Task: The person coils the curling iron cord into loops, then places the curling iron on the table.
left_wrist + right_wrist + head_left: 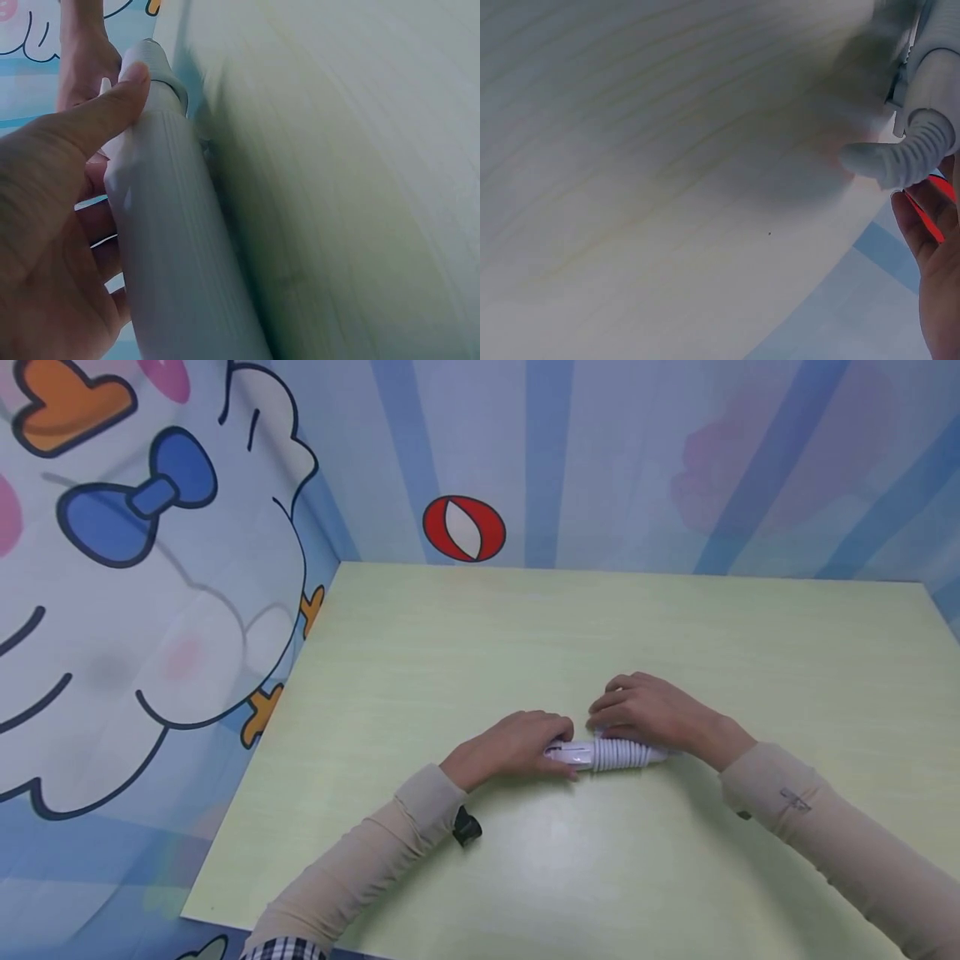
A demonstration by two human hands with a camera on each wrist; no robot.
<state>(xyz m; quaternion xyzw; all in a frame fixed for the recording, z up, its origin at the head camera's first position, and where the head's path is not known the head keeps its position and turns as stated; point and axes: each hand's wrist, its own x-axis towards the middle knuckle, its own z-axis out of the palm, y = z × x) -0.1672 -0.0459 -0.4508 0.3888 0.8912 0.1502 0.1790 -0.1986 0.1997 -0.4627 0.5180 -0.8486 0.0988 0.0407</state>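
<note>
In the head view a white tube-shaped thing (621, 754) lies sideways low over the table, with a closely ringed section and a tapered right end. My left hand (525, 743) grips its left end. In the left wrist view the thumb (112, 112) lies along the smooth white body (176, 232), with fingers behind it. My right hand (648, 710) is at the ringed section, its fingers bent. In the right wrist view its fingertips (901, 206) are close beside a curved ribbed piece (911, 157); whether they pinch anything is hidden.
The pale yellow-green table (450, 635) extends around both hands. A cartoon-printed cloth (600, 460) stands behind it and along its left side. A small black device (467, 827) is at the left wrist.
</note>
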